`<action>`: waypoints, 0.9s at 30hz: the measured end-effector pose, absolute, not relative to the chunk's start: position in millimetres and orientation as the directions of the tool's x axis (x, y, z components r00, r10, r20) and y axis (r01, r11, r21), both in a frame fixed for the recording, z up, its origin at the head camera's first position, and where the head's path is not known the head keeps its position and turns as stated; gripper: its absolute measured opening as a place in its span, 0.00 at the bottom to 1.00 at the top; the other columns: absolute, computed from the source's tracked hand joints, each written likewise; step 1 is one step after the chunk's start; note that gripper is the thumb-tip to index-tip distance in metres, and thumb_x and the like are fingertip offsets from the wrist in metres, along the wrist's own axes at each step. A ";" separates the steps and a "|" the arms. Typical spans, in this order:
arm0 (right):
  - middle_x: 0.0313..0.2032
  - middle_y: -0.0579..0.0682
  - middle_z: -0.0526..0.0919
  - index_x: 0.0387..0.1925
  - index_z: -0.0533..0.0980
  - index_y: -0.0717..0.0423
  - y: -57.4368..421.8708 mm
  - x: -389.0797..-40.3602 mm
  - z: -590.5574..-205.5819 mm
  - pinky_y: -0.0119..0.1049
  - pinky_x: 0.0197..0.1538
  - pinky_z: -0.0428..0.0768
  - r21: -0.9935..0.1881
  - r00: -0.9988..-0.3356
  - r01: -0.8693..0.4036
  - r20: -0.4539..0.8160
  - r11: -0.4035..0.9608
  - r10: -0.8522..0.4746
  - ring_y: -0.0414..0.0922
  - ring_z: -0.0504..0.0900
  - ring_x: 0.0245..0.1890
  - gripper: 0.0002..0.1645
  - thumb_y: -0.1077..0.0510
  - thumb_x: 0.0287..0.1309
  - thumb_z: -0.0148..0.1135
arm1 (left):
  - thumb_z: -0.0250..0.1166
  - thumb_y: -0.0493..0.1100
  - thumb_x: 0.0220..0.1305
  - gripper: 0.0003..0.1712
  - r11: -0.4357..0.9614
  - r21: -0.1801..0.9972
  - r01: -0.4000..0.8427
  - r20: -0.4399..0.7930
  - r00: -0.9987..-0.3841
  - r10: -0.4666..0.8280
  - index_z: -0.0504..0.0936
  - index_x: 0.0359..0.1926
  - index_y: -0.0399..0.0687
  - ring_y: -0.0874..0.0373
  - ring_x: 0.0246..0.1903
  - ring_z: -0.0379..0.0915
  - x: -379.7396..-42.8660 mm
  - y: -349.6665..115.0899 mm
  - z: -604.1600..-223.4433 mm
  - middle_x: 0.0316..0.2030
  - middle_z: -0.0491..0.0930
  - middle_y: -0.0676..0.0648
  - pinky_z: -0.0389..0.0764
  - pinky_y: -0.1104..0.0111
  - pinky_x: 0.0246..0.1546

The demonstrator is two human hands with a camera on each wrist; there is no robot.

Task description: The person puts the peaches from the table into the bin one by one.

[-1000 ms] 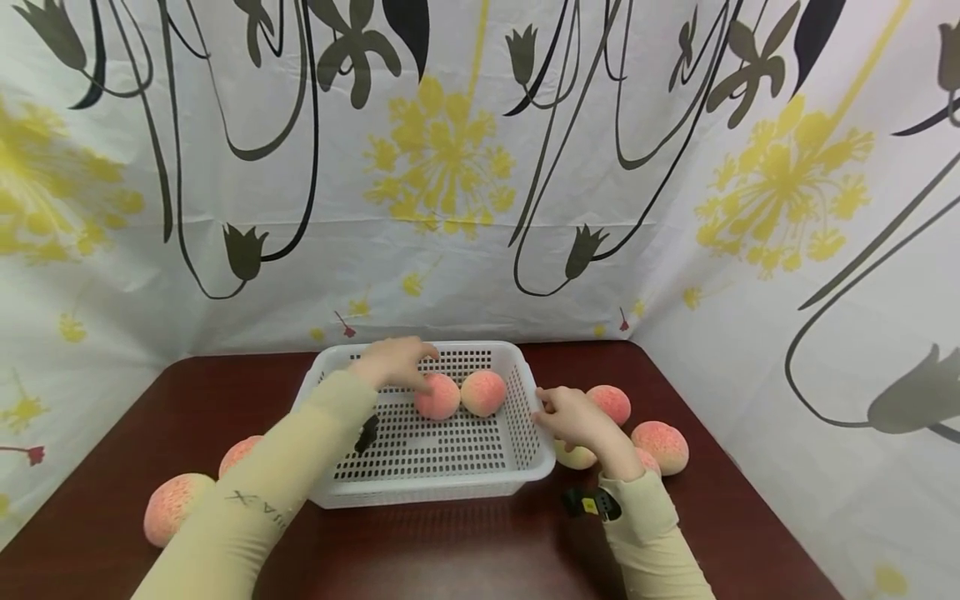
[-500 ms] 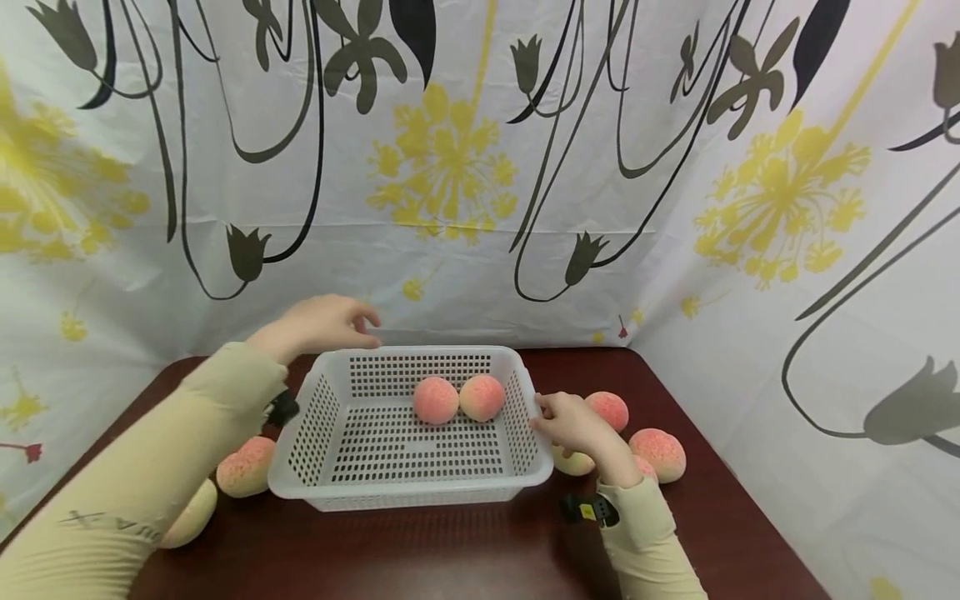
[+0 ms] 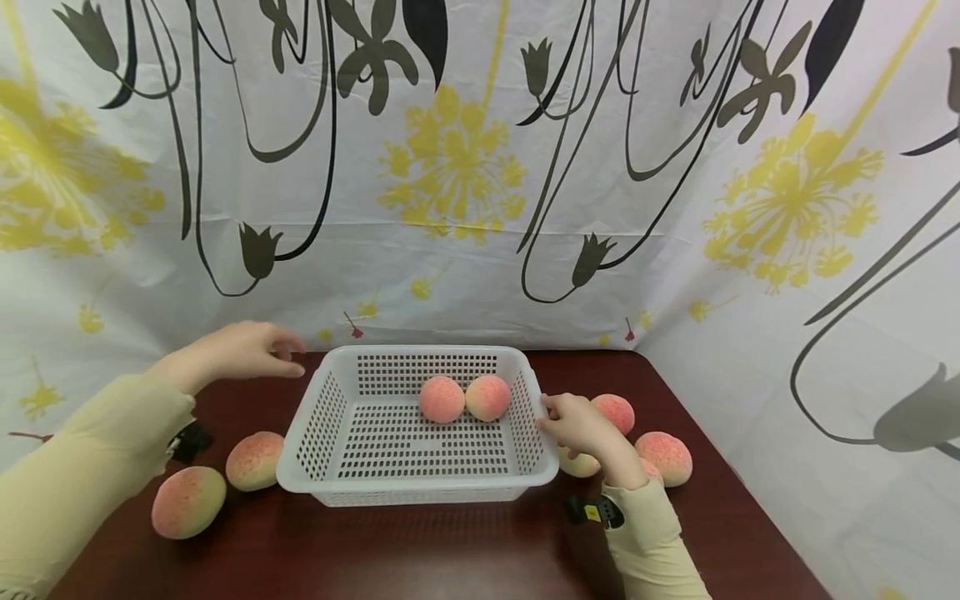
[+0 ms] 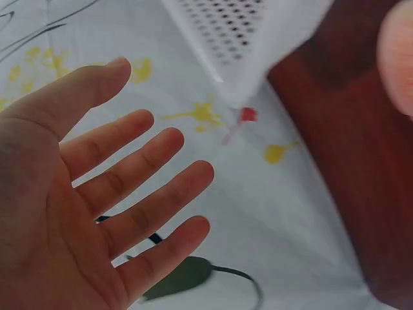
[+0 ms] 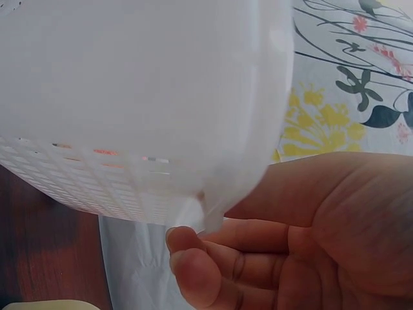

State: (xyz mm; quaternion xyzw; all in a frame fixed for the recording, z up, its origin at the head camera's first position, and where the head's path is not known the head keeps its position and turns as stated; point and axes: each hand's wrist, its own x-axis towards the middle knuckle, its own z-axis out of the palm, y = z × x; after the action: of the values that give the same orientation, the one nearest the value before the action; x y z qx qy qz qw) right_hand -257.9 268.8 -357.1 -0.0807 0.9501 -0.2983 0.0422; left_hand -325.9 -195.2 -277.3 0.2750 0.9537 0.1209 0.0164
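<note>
A white perforated plastic basket [image 3: 420, 493] stands mid-table with two pink-and-cream peaches, a left peach [image 3: 441, 400] and a right peach [image 3: 488, 397], side by side inside. My right hand [image 3: 581, 427] grips its right rim; in the right wrist view the thumb and curled fingers [image 5: 197, 278] close on the rim's edge. My left hand [image 3: 236, 354], holding nothing, hovers left of the basket, above the table's far left part. Its fingers [image 4: 158, 200] are spread in the left wrist view. Nearest below it are two more peaches, one by the basket [image 3: 255, 461] and one farther left [image 3: 189, 502].
Several peaches lie right of the basket, among them a back peach [image 3: 615, 412] and an outer peach [image 3: 664, 457]; the right hand and forearm partly cover others. A white flowered cloth [image 3: 450, 283] hangs behind and beside the dark red-brown table [image 3: 420, 554].
My left hand has moved from over the left peach in the basket, out past the basket's left side. Both peaches in the basket stay put, and my right hand keeps its grip on the rim.
</note>
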 end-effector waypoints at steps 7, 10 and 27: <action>0.33 0.53 0.80 0.62 0.70 0.69 267.5 -257.9 -358.7 0.39 0.18 0.79 -0.578 -0.986 -0.104 -0.049 0.809 -0.161 0.45 0.75 0.23 0.28 0.62 0.61 0.60 | 0.72 0.53 0.53 0.35 0.768 0.380 0.516 -0.088 -0.806 0.585 0.77 0.55 0.35 0.36 0.50 0.74 -319.6 -218.4 -320.9 0.49 0.77 0.33 0.76 0.47 0.46; 0.31 0.52 0.79 0.59 0.73 0.66 266.0 -257.9 -358.3 0.39 0.19 0.79 -0.581 -0.986 -0.095 -0.054 0.808 -0.155 0.45 0.75 0.23 0.25 0.62 0.61 0.60 | 0.73 0.51 0.52 0.37 0.763 0.419 0.492 -0.144 -0.794 0.591 0.75 0.57 0.33 0.33 0.52 0.70 -319.2 -225.8 -338.4 0.52 0.74 0.30 0.76 0.45 0.47; 0.33 0.52 0.80 0.53 0.75 0.65 268.6 -258.5 -356.7 0.39 0.18 0.78 -0.596 -0.980 -0.149 -0.018 0.789 -0.199 0.44 0.75 0.24 0.18 0.62 0.63 0.59 | 0.74 0.46 0.47 0.43 0.729 0.576 0.369 -0.261 -0.762 0.592 0.70 0.62 0.34 0.29 0.57 0.64 -315.2 -241.1 -369.9 0.55 0.70 0.27 0.71 0.41 0.50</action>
State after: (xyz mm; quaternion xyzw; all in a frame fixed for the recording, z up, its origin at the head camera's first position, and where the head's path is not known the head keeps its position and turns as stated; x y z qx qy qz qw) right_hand -258.5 268.6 -356.7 -0.0921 0.9450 -0.3113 0.0400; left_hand -315.2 -241.1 -369.9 0.2659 0.9036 0.2542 0.2194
